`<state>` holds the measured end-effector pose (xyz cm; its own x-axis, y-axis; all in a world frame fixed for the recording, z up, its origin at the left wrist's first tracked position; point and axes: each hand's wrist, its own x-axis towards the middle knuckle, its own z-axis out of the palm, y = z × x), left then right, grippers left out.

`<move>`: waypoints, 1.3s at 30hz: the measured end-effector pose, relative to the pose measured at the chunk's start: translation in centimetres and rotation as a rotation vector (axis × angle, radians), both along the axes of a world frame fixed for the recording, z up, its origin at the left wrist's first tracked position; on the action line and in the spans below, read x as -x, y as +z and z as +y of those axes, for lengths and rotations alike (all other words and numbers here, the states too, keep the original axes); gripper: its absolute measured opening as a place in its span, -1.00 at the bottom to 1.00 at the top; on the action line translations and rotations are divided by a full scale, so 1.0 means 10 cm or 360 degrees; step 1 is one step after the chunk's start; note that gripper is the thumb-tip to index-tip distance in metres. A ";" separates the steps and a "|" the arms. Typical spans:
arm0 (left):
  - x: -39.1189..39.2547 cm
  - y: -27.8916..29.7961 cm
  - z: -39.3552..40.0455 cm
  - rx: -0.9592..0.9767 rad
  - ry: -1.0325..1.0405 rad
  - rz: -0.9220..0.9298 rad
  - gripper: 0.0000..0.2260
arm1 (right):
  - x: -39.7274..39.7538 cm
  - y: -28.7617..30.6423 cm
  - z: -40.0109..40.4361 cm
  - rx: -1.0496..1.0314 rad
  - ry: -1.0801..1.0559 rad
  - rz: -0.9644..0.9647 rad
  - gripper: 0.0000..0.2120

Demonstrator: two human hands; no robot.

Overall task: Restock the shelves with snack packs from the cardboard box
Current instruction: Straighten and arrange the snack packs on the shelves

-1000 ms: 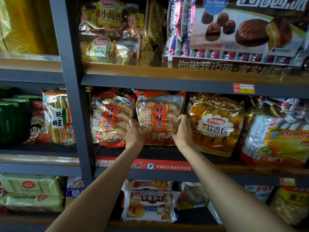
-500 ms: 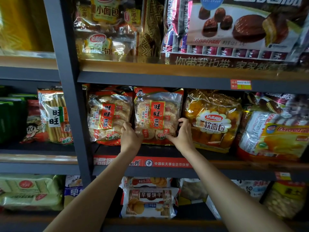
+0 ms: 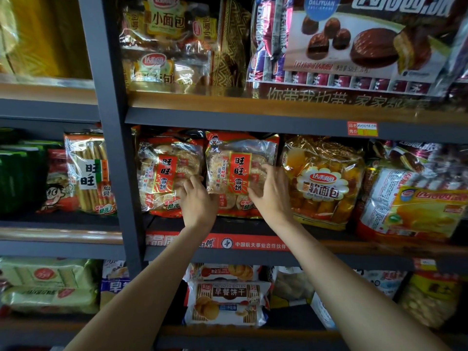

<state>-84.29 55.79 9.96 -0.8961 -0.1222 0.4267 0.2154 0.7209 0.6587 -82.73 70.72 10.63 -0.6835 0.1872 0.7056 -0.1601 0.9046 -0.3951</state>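
Item: rice-cracker pack [image 3: 238, 173], upright at shelf [image 3: 253, 225] front edge, placed. My left hand [image 3: 198, 203] and right hand [image 3: 269, 195] touched it, fingers loose. Box unseen; remainder unknown.

The left hand [image 3: 198, 203] covers the lower left corner of the rice cracker pack [image 3: 240, 171] and the lower right edge of the neighbouring rice cracker pack [image 3: 167, 173] to its left, so whether its fingertips press either one cannot be told. The right hand [image 3: 269, 196] hides the first pack's lower right part. Right of that hand, the soft bread bag [image 3: 324, 181] hides whatever stands behind it. Far right of it, the yellow cake bag [image 3: 415, 209] is cut by the frame edge. Above the hands, the price tag [image 3: 362, 128] is too blurred to read.
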 end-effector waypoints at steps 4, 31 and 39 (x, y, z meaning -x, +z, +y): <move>-0.14 -0.04 -0.18 0.0040 -0.0059 0.0253 -0.68 | -0.06 0.08 -0.38 -0.0242 0.0138 0.0078 -0.53; 0.28 -0.08 -0.71 0.0610 -0.0247 -0.0680 -0.58 | 0.35 -0.02 -1.49 0.0189 0.0093 -0.0898 -0.75; 0.16 0.11 -0.37 0.0142 -0.0409 -0.0380 -0.61 | 0.15 0.24 -0.62 0.0204 -0.0669 -0.0277 -0.42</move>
